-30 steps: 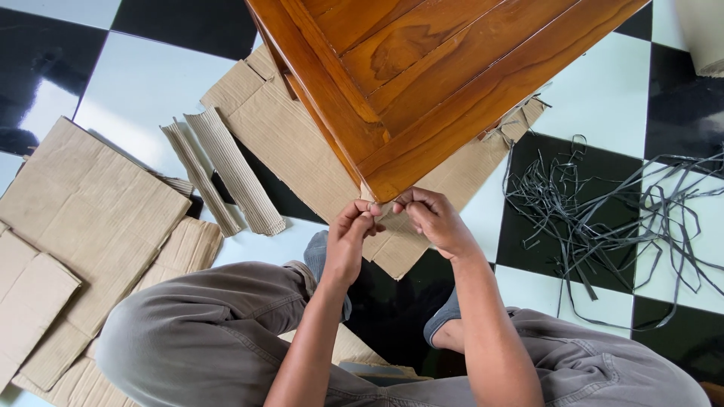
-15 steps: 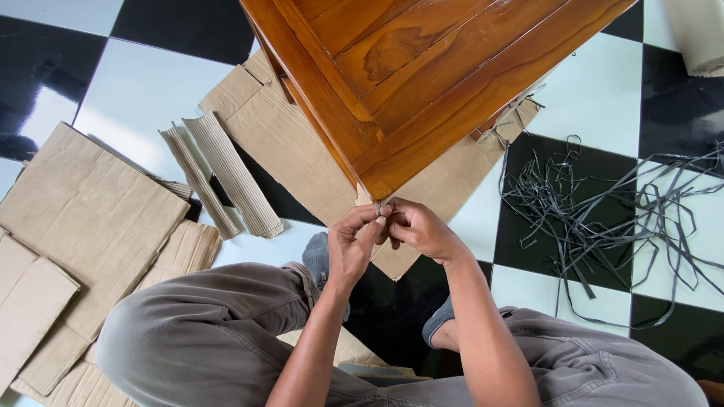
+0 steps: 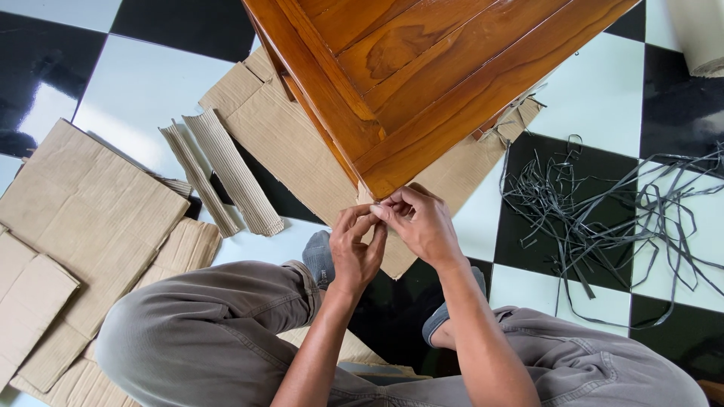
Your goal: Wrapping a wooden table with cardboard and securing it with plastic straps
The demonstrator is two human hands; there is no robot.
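Fingers of both my hands meet at the near corner of the glossy orange-brown wooden panelled tabletop (image 3: 422, 83), just below its tip. My left hand (image 3: 358, 249) and right hand (image 3: 422, 222) are each closed in a pinch on a small pale scrap of wrapping (image 3: 365, 197) that clings to that corner; whether it is tape or thin card I cannot tell. I judge it light, limp and easy to tear, so it is best held close to the wood, by its free edge. The tabletop itself looks heavy, stiff and slick with varnish, its corner hard and sharp. Flat brown corrugated cardboard sheets (image 3: 83, 211) lie on the black-and-white tiled floor (image 3: 136, 83) under and to the left of it, and a tangle of dark plastic packing straps (image 3: 603, 203) sprawls to the right.
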